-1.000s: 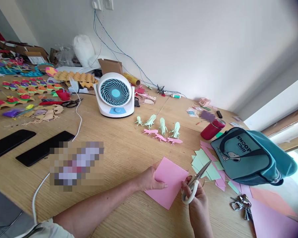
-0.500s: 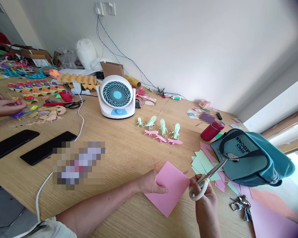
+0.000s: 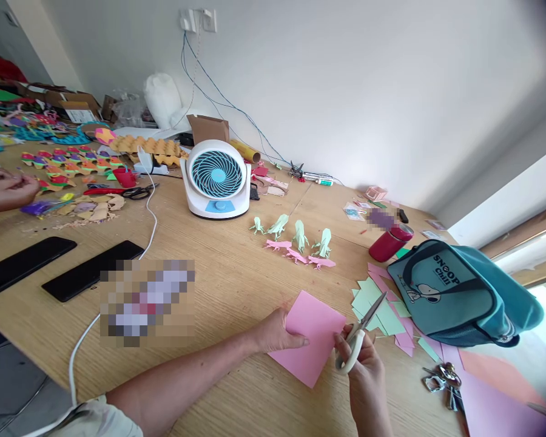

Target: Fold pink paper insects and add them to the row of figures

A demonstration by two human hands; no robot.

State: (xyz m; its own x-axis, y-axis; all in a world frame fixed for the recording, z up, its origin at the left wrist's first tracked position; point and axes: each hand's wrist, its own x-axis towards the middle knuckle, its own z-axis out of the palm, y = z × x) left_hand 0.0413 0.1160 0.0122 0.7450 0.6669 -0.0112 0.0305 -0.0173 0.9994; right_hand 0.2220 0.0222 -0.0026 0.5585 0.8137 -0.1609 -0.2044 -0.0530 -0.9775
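Pink paper [image 3: 312, 349] lies turned cornerwise in front of me, its left side between the thumb and fingers of my left hand [image 3: 279, 337]. White-handled scissors [image 3: 355, 345] are in my right hand [image 3: 364, 358], their blades pointing up and away to the right. The thumb and fingertips of that hand also touch the paper's right edge. Beyond the paper stand several folded light green paper insects [image 3: 299, 235], with pink paper insects [image 3: 295, 255] in front of them. Green paper pieces [image 3: 377, 306] and pink strips lie right of the scissors.
A teal bag [image 3: 441, 291], a red flask [image 3: 390, 241] and keys [image 3: 446, 382] are on the right. A white fan [image 3: 217, 179] stands behind. Two black phones [image 3: 93, 270] and a white cable [image 3: 84, 340] lie left. Another person's hand [image 3: 9, 189] works at the far left.
My right hand has moved left and slightly closer with the scissors, whose blades now look closed together. The pink paper has turned slightly, while my left hand keeps its hold.
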